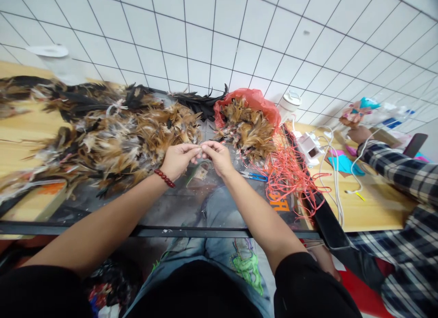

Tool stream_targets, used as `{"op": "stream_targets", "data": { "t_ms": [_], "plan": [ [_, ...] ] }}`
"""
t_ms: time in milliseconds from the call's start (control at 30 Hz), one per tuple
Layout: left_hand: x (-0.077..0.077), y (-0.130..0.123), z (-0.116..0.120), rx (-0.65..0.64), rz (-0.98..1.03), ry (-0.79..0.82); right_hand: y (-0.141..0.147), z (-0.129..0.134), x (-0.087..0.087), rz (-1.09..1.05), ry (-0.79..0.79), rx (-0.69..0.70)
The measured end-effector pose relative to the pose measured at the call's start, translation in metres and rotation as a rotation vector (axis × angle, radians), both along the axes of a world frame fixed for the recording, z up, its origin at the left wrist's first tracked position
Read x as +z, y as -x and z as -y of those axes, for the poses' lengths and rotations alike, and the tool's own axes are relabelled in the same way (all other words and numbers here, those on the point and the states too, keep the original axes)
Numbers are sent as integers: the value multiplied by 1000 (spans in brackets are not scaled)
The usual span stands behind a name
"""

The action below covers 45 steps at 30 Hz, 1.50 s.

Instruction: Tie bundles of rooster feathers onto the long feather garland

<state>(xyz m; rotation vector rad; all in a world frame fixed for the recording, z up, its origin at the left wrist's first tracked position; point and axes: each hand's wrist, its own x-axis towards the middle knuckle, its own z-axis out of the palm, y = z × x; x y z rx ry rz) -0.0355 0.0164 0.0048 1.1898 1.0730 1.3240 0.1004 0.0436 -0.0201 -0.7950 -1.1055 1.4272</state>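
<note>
Both hands, left and right, fingertips together; brown feathers heaped beside; red strings tangled rightward.

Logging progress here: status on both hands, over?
Left hand and right hand pinched, fingertips meeting; anything between too small to tell. Feather pile left, blue snips and red cord right.

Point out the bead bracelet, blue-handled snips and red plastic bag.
Bead bracelet (pixel 164 178), head view, middle beads.
Blue-handled snips (pixel 261 177), head view, handle.
Red plastic bag (pixel 253 95), head view, upper part.
</note>
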Motion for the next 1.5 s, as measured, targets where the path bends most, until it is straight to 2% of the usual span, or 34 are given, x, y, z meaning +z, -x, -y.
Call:
{"op": "stream_targets", "data": {
  "t_ms": [167, 300, 500, 567, 667, 733, 800, 900, 1000, 1100, 1200, 1300, 1367, 1433, 1500],
  "plan": [
    [-4, 0, -1, 25, 100, 30, -1, 1, 0, 11, 11, 24],
    [-3, 4, -3, -12, 140, 83, 1, 4, 3, 24, -71, 67],
    [2, 8, -5, -103, 72, 195, 0, 2, 1, 80, -88, -18],
    [7, 10, -5, -7, -21, 104, -2, -1, 0, 97, -84, -77],
    [15, 15, -3, 193, -256, -239, -3, -3, 0, 116, -99, -174],
    [16, 18, -1, 181, -467, -428, -2, -2, 1, 138, -121, -196],
    [13, 18, 0, 121, -700, -545, 0, -1, 2, 161, -154, -187],
    [2, 16, -1, 58, -978, -641, 3, 3, 2, 182, -221, -156],
    [-5, 15, -3, 50, -1056, -663, 6, 6, 2, 238, -303, -147],
    [-4, 16, -3, 60, -994, -646, 6, 7, 7, 346, -348, -146],
    [0, 16, -2, 89, -844, -601, -12, 8, 27, 543, -366, -159],
    [4, 13, 2, 145, -678, -558, -57, 14, 60, 993, -443, -243],
    [5, 9, 4, 158, -570, -516, -92, 22, 79, 1393, -394, -226],
    [6, 4, 5, 131, -398, -418, -120, 30, 88, 1686, -265, -201],
    [7, 2, 3, 61, -131, -270, -132, 37, 85, 1832, -179, -145]
  ]
}}
